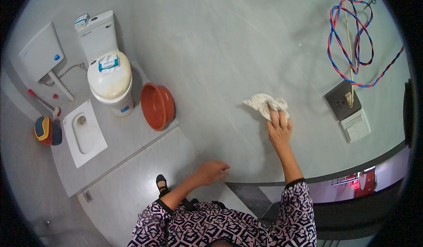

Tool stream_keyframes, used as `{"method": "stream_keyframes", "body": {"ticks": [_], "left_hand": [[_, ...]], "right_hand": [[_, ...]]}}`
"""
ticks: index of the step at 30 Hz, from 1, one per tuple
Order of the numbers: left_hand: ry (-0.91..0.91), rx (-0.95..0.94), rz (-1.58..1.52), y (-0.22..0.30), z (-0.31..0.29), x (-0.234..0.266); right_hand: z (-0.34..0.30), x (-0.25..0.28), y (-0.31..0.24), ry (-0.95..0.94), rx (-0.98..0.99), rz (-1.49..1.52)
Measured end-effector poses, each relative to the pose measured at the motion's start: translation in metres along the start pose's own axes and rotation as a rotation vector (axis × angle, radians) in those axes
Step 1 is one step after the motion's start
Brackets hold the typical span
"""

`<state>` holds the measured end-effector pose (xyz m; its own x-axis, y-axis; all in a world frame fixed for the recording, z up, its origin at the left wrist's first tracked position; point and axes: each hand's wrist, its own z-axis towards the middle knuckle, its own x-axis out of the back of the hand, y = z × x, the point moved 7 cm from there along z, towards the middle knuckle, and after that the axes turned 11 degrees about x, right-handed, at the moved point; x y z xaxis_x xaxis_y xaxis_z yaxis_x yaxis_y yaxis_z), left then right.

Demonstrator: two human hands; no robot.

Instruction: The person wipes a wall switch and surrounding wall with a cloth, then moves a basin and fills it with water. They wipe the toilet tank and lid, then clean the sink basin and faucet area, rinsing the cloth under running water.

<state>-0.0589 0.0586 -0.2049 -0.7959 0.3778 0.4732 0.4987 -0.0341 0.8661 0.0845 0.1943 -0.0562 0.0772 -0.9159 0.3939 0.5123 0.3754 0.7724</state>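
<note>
We are pressing a crumpled white rag [265, 104] flat against the grey wall [211, 49] with our right hand [278, 128], fingers spread over it to keep it in contact, while our left hand [211, 172] is hanging open and empty, near the wall for balance

One cloth [265, 103], one red basin [157, 105], two toilets [110, 77], two hands [279, 130]
</note>
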Motion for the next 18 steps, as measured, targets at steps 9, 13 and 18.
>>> {"method": "stream_keyframes", "body": {"ticks": [9, 13, 18], "left_hand": [[-0.06, 0.087, 0.02, -0.023, -0.006, -0.03], [-0.053, 0.136, -0.013, -0.049, -0.014, -0.019], [0.036, 0.107, -0.056, -0.09, -0.019, -0.004]], "right_hand": [[-0.027, 0.022, 0.016, 0.074, -0.203, -0.107], [0.073, -0.017, 0.012, 0.186, -0.23, -0.03], [0.172, -0.085, -0.025, 0.096, -0.122, 0.051]]}}
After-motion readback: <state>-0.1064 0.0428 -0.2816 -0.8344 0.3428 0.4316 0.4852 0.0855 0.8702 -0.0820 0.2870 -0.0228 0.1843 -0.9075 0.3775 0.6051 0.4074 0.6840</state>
